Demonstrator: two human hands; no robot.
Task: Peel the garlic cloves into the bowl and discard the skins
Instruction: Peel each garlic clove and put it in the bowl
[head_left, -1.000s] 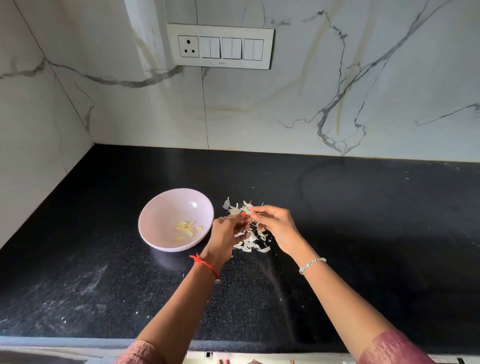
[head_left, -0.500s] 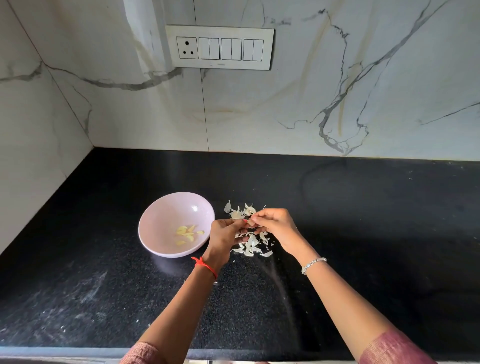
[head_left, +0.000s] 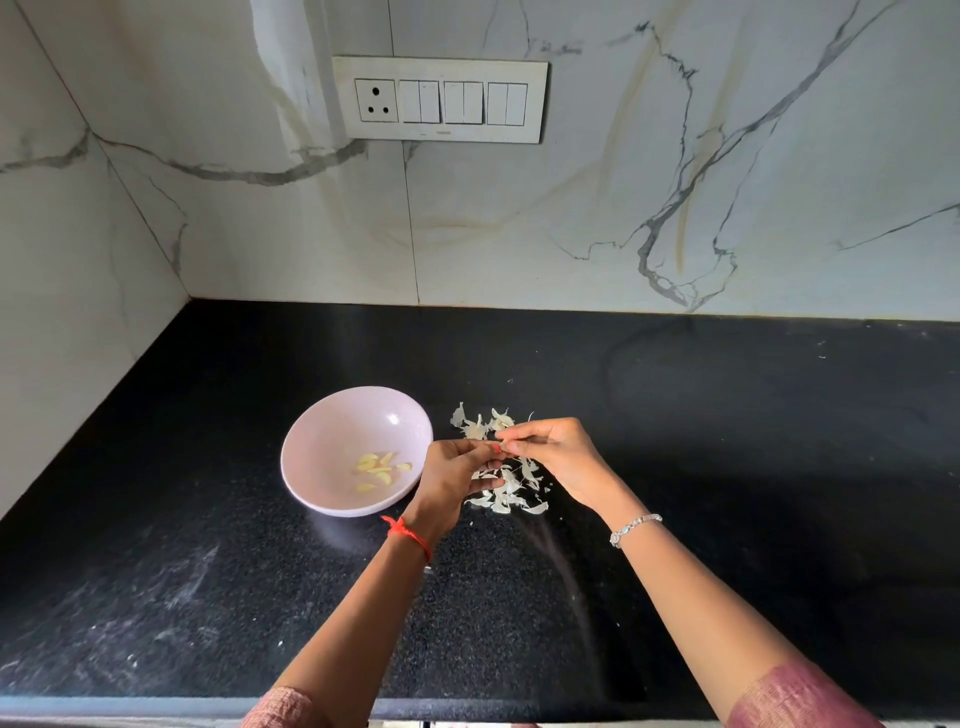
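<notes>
- At mid tabletop (head_left: 727, 441), left hand (head_left: 457, 473) & right hand (head_left: 556, 457) meet at fingertips, both pinching a pale bit (head_left: 506, 444), too small to ID.
- Pale pink bowl (head_left: 327, 441) at their 9 o'clock, w/ few yellowish peeled cloves (head_left: 382, 467).
- Papery white skins (head_left: 506, 491) scattered beneath hands, bowl's 3 o'clock.

A switch panel (head_left: 439, 100) on marble wall (head_left: 675, 156) above black counter (head_left: 727, 441).
</notes>
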